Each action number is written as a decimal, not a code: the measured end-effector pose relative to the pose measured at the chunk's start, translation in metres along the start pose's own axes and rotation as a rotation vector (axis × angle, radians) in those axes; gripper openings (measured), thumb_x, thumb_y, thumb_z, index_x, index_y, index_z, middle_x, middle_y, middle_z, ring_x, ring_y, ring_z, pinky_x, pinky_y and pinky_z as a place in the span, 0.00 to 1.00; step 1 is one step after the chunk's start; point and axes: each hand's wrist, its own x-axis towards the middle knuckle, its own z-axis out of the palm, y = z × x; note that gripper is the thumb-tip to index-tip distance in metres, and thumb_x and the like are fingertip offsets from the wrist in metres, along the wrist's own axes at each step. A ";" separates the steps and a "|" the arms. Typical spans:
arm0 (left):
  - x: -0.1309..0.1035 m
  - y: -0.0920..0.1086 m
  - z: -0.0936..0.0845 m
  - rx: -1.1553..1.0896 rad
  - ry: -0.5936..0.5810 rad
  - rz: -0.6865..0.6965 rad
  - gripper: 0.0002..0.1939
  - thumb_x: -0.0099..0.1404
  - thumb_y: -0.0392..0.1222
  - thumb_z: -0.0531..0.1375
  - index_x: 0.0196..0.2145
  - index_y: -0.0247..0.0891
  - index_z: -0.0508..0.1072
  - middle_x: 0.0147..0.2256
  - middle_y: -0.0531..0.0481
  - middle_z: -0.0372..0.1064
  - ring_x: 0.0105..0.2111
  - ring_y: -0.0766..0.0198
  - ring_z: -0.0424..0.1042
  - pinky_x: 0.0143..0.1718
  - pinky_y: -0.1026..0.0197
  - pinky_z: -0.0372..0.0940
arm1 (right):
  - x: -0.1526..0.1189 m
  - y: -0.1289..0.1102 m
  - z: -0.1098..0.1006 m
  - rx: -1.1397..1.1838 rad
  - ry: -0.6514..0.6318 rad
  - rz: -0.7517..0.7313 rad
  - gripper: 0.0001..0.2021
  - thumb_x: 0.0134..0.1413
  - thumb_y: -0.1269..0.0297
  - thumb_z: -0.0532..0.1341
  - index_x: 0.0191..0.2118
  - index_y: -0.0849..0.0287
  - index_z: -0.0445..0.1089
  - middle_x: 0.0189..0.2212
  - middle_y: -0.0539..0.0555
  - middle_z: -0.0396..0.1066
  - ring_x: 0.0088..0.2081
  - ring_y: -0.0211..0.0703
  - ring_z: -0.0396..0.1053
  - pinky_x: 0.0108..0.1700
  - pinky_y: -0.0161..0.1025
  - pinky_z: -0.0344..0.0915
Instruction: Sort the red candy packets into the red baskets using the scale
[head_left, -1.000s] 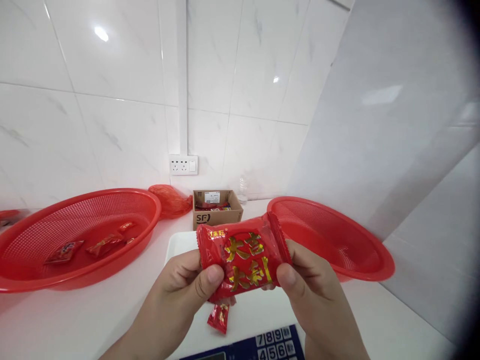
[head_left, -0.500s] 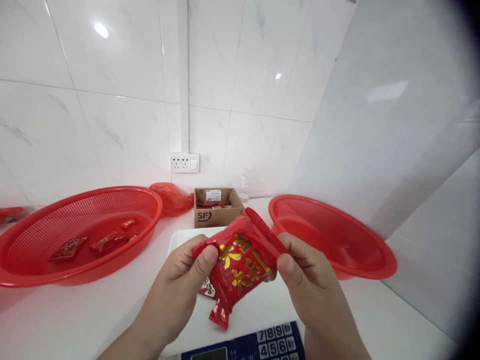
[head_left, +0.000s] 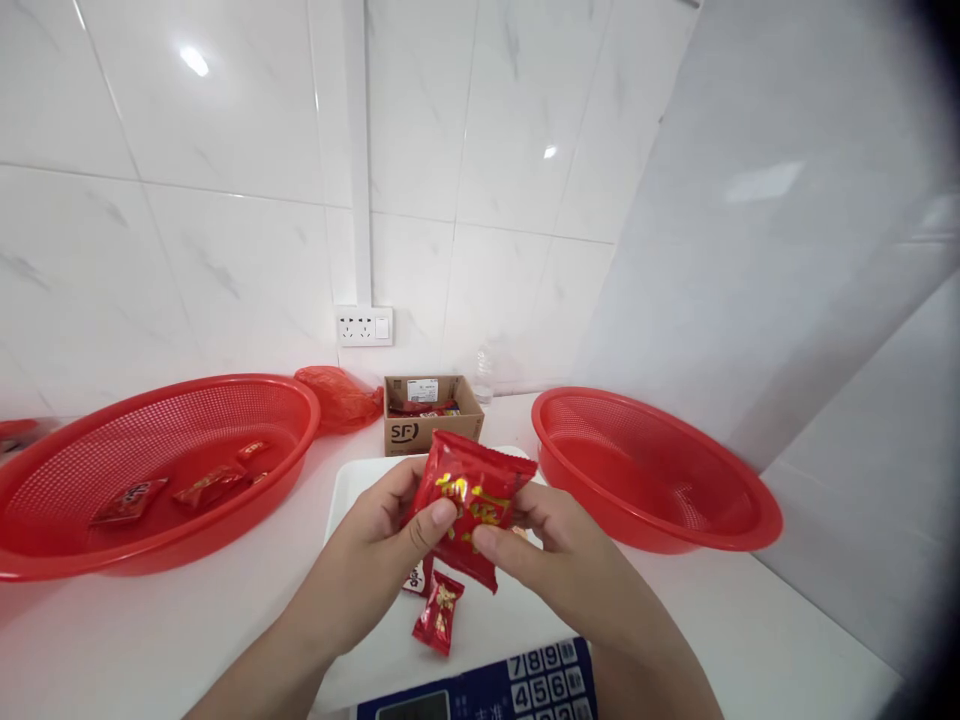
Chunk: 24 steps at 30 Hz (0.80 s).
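A red snack packet (head_left: 480,475) with gold characters is held up between my two hands over the white tray of a scale (head_left: 352,640). My left hand (head_left: 382,545) grips its left side, thumb across the front. On the right side, my right hand (head_left: 559,550) pinches it, with its thumb on the lower front and the other fingers behind. Below the packet, a small red-and-gold wrapped sweet (head_left: 439,612) lies on the tray. Partly hidden behind my left fingers is another red packet (head_left: 417,578) with white print.
At the left stands a red basket (head_left: 300,470) with several red packets inside; another red basket (head_left: 652,530) stands at the right. Behind the scale are a cardboard box (head_left: 442,432) of packets, a red plastic bag (head_left: 339,400) and a clear bottle (head_left: 484,372). A blue keypad (head_left: 487,690) sits in front.
The packet has been turned more upright and drawn slightly lower, my hands have come closer together, and my right thumb has moved onto its front. The small sweet shows more fully.
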 end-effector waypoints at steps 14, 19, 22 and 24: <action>-0.001 -0.003 0.003 -0.159 0.058 -0.017 0.21 0.59 0.42 0.66 0.50 0.42 0.70 0.47 0.44 0.73 0.43 0.57 0.73 0.41 0.59 0.69 | -0.002 -0.003 -0.004 -0.068 0.054 -0.052 0.09 0.56 0.62 0.59 0.42 0.55 0.71 0.37 0.51 0.75 0.40 0.42 0.71 0.42 0.39 0.68; -0.003 0.000 -0.001 -0.167 0.051 0.001 0.15 0.61 0.43 0.64 0.46 0.42 0.72 0.44 0.46 0.75 0.43 0.56 0.73 0.42 0.56 0.69 | -0.006 -0.010 -0.004 -0.144 0.034 -0.051 0.06 0.56 0.66 0.58 0.39 0.56 0.71 0.34 0.50 0.74 0.37 0.41 0.71 0.38 0.37 0.67; -0.004 0.000 -0.003 -0.172 0.033 0.016 0.15 0.61 0.42 0.63 0.47 0.42 0.72 0.43 0.46 0.76 0.42 0.56 0.74 0.41 0.56 0.70 | -0.006 -0.010 -0.004 -0.123 0.029 -0.073 0.07 0.56 0.65 0.59 0.39 0.55 0.72 0.35 0.50 0.75 0.38 0.42 0.71 0.38 0.37 0.67; -0.003 0.001 -0.003 -0.174 0.042 0.011 0.14 0.61 0.42 0.63 0.46 0.42 0.72 0.41 0.47 0.76 0.41 0.57 0.74 0.40 0.57 0.70 | -0.006 -0.008 -0.003 -0.113 0.060 -0.081 0.07 0.55 0.64 0.59 0.39 0.54 0.72 0.34 0.50 0.75 0.38 0.41 0.71 0.37 0.36 0.68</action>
